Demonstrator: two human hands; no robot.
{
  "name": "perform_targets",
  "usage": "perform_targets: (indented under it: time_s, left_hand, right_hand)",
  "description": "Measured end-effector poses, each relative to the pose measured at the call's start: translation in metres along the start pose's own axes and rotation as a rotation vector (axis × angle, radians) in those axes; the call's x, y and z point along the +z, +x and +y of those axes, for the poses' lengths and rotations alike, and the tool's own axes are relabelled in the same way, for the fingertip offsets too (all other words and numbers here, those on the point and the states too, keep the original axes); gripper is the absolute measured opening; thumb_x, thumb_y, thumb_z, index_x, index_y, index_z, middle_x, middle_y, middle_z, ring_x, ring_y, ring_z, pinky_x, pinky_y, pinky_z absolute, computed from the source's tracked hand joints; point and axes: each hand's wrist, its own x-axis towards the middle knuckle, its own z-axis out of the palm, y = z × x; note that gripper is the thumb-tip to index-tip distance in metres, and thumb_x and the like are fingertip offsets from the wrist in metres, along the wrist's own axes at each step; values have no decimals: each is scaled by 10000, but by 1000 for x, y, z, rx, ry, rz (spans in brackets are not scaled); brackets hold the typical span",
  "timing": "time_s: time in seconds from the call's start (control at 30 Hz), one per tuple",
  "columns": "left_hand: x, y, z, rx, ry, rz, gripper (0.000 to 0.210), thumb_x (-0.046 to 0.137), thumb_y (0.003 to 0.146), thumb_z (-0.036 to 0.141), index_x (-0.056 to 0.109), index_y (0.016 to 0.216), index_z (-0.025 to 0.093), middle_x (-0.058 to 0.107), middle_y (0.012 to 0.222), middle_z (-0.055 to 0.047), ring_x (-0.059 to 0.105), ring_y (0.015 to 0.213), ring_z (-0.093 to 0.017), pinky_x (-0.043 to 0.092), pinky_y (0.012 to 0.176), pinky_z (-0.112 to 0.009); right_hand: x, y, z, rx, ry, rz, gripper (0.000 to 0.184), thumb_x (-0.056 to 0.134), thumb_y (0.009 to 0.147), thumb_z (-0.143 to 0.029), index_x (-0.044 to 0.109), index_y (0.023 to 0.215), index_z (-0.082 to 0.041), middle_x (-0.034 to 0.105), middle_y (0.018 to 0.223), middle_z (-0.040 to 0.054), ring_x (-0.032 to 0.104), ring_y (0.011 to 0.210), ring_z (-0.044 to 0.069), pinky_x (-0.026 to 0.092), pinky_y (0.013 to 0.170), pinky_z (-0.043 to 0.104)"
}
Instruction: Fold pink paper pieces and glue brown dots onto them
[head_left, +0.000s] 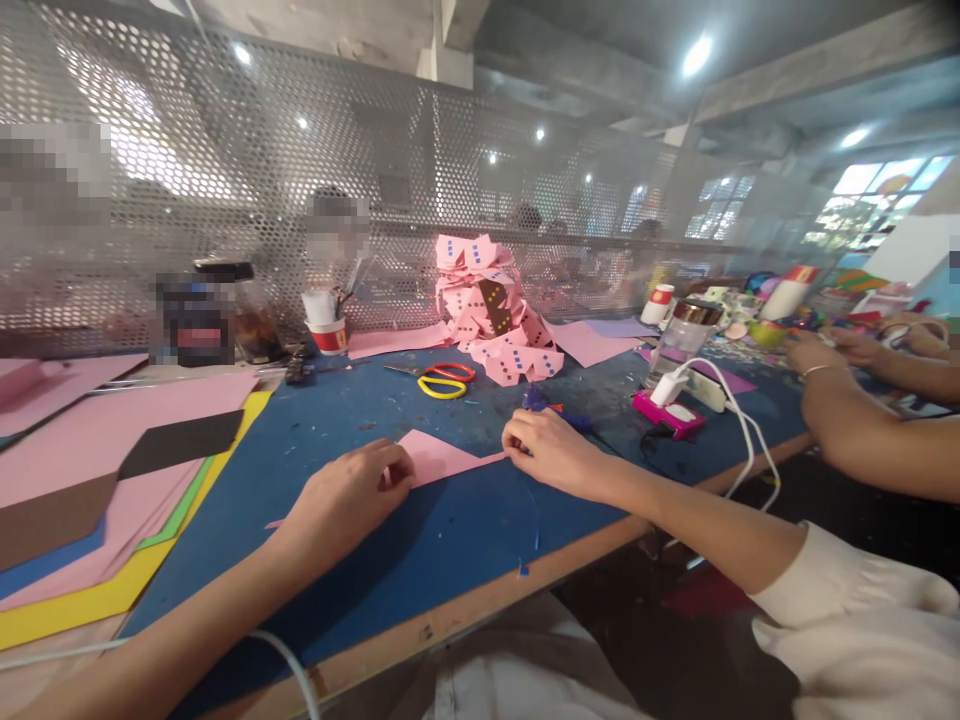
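Past cropped lower-left forearm [180, 620], grasping tapering pink paper [439, 457] mid-frame in left hand [349, 495] and right hand [551, 450], hiding one end.

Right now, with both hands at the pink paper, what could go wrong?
The pink paper piece narrows to a tip at the right hand and could crease or tear. That hand might knock the blue plastic tool behind it. The clear, brown-lidded bottle stands near the magenta plastic power block; if it holds liquid and tips, that block might get wet.

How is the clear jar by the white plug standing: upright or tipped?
The jar is upright: its lid sits uppermost, above the blue table.
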Motion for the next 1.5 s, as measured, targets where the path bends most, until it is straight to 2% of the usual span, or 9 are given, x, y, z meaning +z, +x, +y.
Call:
perform_targets:
  time_s: [0.27,0.43,0.63,0.83,1.13,1.33,1.5]
  left_hand:
    - [3,0,-3,8,6,18,184,487,836,328,655,887,272,668,832,11,619,740,-181,382,636,-270]
    - [2,-1,-2,1,9,15,179,491,831,323,653,889,271,670,829,9,621,737,-183,385,633,-269]
    - [1,-2,3,-28,17,22,191,477,833,303,656,886,264,681,851,0,626,752,-184,390,639,-271]
    - [4,0,-1,15,-5,33,187,484,831,315,660,866,262,679,844,2,621,743,-178,388,639,-270]
    - [1,-2,2,-3,-4,30,206,477,810,249,672,877,258,697,864,-7,632,743,-181,395,639,-270]
    - [2,-2,2,22,3,44,203,464,820,251,663,861,253,683,876,-6,625,741,-179,391,649,-276]
    - [2,-2,1,23,-21,35,199,469,806,237,662,847,263,682,879,3,626,744,-176,386,648,-273]
  right_hand:
    - [-17,19,-4,63,262,110,97,558,867,-137,619,798,-169,632,843,13,585,736,103,429,712,218]
    - [-4,31,-23,35,309,24,67,584,845,-167,638,807,-177,650,844,11,588,724,105,423,684,218]
    - [19,39,-32,12,203,-72,48,613,779,-159,647,796,-188,652,833,6,579,717,115,386,654,228]
    - [17,40,-25,57,181,-151,38,627,767,-180,643,798,-194,656,829,0,575,710,118,362,617,226]
    - [33,61,-50,-27,196,-157,59,628,783,-221,647,838,-215,661,860,-2,588,802,147,383,682,245]
    - [27,56,-47,-1,236,-199,92,640,762,-214,656,852,-214,661,866,-3,592,784,136,386,666,232]
    - [31,62,-57,21,252,-210,77,626,788,-260,661,846,-222,671,827,-10,597,748,137,372,626,231]
